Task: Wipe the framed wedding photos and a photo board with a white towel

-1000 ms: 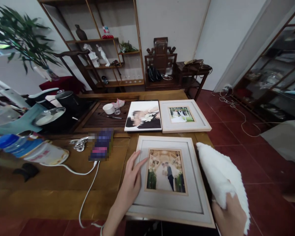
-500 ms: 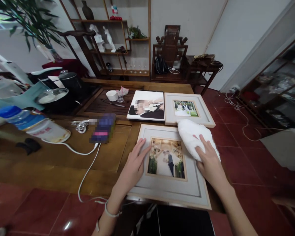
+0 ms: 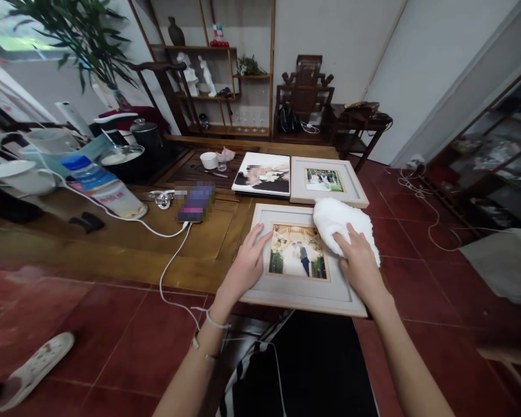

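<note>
A picture frame (image 3: 304, 295) with a pale wooden border and a wedding photo (image 3: 298, 253) in its middle lies flat at the table's near edge. My left hand (image 3: 246, 263) rests on its left side, fingers stretched out and holding nothing. At the frame's upper right, a white cloth (image 3: 345, 223) is bunched under my right hand (image 3: 359, 255), whose fingers press into it. The cloth covers that corner of the frame. Behind lie a second framed photo (image 3: 360, 194) and a white-edged photo panel (image 3: 260, 159).
Left on the wooden table (image 3: 200, 260) are a phone (image 3: 195, 201) on a white cable, a plastic bottle (image 3: 108, 188) and a small white cup (image 3: 208, 160). Bottom left, a person's white shoe (image 3: 39, 370) stands on the red tiles. Shelves (image 3: 252, 104) line the back wall.
The view has tilted and shifted, so the table sits higher and further right, and a shoe shows more fully at lower left. Both hands keep nearly the same places on the frame.
</note>
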Demonstrator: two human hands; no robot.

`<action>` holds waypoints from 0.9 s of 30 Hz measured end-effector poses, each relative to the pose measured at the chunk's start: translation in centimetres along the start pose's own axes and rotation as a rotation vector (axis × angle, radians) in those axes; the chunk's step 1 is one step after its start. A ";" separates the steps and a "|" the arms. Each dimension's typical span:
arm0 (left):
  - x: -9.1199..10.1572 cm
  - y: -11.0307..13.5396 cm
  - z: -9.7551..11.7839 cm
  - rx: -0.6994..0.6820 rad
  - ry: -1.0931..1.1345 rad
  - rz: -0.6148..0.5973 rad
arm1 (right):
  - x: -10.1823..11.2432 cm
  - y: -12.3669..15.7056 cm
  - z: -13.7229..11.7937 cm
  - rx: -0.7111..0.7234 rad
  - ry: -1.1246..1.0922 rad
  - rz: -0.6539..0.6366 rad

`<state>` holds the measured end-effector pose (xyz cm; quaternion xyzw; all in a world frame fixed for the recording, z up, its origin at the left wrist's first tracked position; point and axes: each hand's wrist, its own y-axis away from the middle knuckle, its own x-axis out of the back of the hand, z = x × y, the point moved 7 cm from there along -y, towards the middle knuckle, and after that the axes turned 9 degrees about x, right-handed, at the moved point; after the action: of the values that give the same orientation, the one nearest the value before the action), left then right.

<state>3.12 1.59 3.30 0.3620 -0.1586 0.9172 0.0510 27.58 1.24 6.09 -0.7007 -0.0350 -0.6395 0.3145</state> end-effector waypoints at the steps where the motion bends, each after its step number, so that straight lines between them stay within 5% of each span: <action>1: 0.0 -0.1 0.0 0.002 -0.003 0.003 | 0.4 0.0 0.2 -0.003 0.006 0.012; 6: -0.1 -0.7 -0.2 0.012 -0.027 -0.029 | 1.4 -2.6 1.6 0.028 0.069 0.126; 13: 0.1 -0.9 -0.3 -0.022 -0.072 0.007 | -1.9 -4.6 -0.3 0.089 0.131 -0.072; 27: -0.7 -1.0 -1.2 -0.098 -0.086 0.020 | 3.5 6.0 -10.5 0.197 0.016 -0.228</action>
<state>3.09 2.98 2.24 0.3964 -0.2091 0.8924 0.0526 21.74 -9.88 6.74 -0.6529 -0.1743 -0.6700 0.3073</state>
